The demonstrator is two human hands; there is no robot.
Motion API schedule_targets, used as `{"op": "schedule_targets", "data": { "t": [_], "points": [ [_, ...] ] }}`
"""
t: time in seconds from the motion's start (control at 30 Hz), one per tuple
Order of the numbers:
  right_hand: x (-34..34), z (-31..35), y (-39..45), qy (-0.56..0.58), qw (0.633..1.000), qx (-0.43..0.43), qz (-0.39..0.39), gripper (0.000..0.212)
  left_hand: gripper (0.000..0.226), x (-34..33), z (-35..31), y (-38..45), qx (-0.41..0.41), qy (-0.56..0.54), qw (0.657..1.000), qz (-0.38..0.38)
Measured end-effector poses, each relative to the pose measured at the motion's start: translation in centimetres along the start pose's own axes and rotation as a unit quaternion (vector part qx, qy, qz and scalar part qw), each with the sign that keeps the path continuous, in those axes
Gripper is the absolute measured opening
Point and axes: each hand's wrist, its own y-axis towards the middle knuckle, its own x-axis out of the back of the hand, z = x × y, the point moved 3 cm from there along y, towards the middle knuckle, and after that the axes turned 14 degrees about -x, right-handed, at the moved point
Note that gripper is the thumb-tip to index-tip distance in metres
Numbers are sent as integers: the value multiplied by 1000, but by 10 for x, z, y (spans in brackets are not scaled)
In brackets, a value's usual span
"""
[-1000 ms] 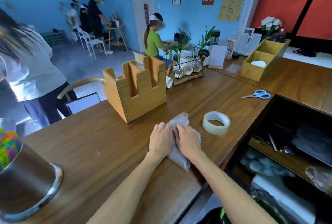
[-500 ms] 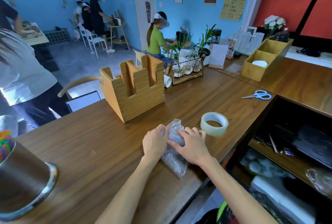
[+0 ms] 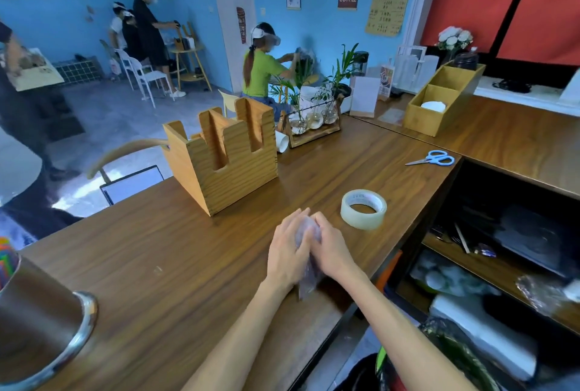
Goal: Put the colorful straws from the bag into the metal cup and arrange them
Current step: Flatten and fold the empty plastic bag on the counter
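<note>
Clear, crinkled plastic fills the narrow space between two bare hands at the near edge of a dark-brown wooden counter [image 3: 175, 265]: the left hand [image 3: 290, 252] and the right hand [image 3: 331, 251] press together around a thin transparent plastic bag [image 3: 309, 274], whose lower end hangs out below the palms towards the counter edge. Both sets of fingers lie close together and bent over the bag, holding it; whether they pinch it or merely press it flat cannot be told, nor what the bag contains.

Well apart, at the far left of the counter, stands a shiny round metal cup [image 3: 37, 321], cut off by the picture's edge, with the tips of colourful straws [image 3: 7, 260] showing above its rim. Just beyond the right hand lies a roll of clear packing tape [image 3: 363, 209], flat on the wood. Behind the hands stands a pale wooden slotted holder box [image 3: 224, 158], and farther right a pair of blue-handled scissors [image 3: 431, 159] lies near the counter's corner. A wooden rack of small glass vases with green plants [image 3: 314, 122] sits beyond the holder. In the blue-walled room behind, a person in a green shirt [image 3: 262, 70] sits facing away.
</note>
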Motion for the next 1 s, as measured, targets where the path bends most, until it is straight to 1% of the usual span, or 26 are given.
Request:
{"op": "schedule_targets", "data": {
  "t": [0.07,0.1,0.17,0.2,0.27,0.3,0.33,0.37,0.4,0.43,0.47,0.5,0.57,0.63,0.7,0.77,0.83,0.93,1.0],
  "points": [
    [-2,7,-7,114,992,-47,33,7,37,-6,-14,0,-19,-26,998,-51],
    [-3,8,-11,175,979,-78,65,11,35,-7,-18,1,-20,-27,997,-72],
    [-2,7,-25,267,949,-138,97,26,33,-8,-22,5,-15,-9,996,-85],
    [1,5,-31,293,939,-154,94,31,32,-7,-22,7,-6,1,996,-87],
    [11,1,-48,321,935,-145,52,33,28,-5,-26,12,10,17,995,-98],
    [18,-2,-59,326,937,-123,8,31,25,-4,-31,13,22,2,994,-107],
    [24,-3,-69,323,941,-95,-33,30,22,-3,-37,15,43,-29,991,-126],
    [28,-4,-80,315,945,-66,-58,35,20,-3,-43,14,66,-71,985,-144],
    [30,-7,-92,305,949,-42,-69,44,17,-8,-51,11,82,-114,980,-144],
    [29,-8,-100,294,953,-24,-74,56,12,-14,-59,8,74,-150,977,-129],
    [28,-12,-109,288,954,-16,-88,63,11,-23,-71,1,56,-177,978,-93],
    [29,-14,-113,286,951,-14,-113,64,14,-34,-81,-5,32,-196,978,-56],
    [37,-22,-120,294,938,-16,-183,55,15,-56,-99,-17,14,-223,975,-11],
    [50,-38,-126,292,925,-26,-241,38,23,-77,-115,-25,3,-207,978,23],
    [61,-59,-132,285,920,-43,-266,28,29,-93,-125,-36,-3,-227,972,58],
    [72,-82,-138,271,916,-65,-289,24,33,-104,-135,-49,2,-267,960,84],
    [82,-97,-145,237,914,-87,-317,26,34,-113,-144,-57,-9,-276,955,104],
    [98,-109,-159,188,913,-86,-350,25,35,-131,-152,-60,-14,-284,950,131],
    [108,-113,-167,157,915,-95,-359,25,39,-141,-157,-63,-15,-300,942,153]
  ]
}}
